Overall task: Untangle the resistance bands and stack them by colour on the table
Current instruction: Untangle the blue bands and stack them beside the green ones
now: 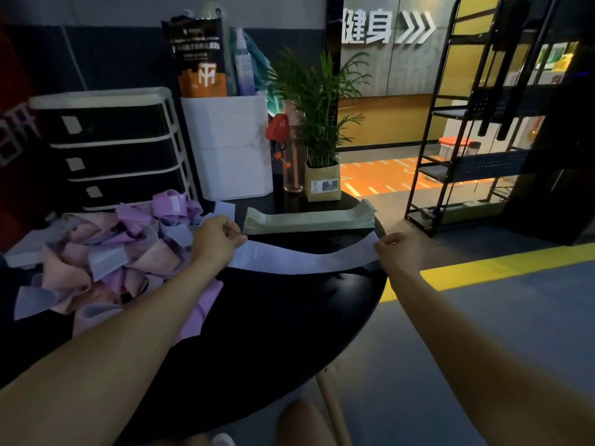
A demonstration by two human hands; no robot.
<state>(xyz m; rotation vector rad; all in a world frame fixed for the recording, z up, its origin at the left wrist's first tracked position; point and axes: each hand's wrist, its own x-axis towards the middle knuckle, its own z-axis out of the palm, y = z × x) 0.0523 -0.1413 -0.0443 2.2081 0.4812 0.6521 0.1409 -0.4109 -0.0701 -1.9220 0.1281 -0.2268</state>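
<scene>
A pale lavender resistance band (306,260) is stretched flat just above the round black table (283,317). My left hand (220,241) pinches its left end and my right hand (397,251) pinches its right end. Behind the band lies a neat stack of pale green bands (309,218). A tangled heap of pink, purple and lavender bands (109,252) covers the left side of the table, beside my left forearm.
At the back of the table stand a dark drawer unit (112,149), a white bin (228,146), a clear bottle (291,159) and a potted plant (322,178). A black metal rack (467,140) stands on the floor to the right.
</scene>
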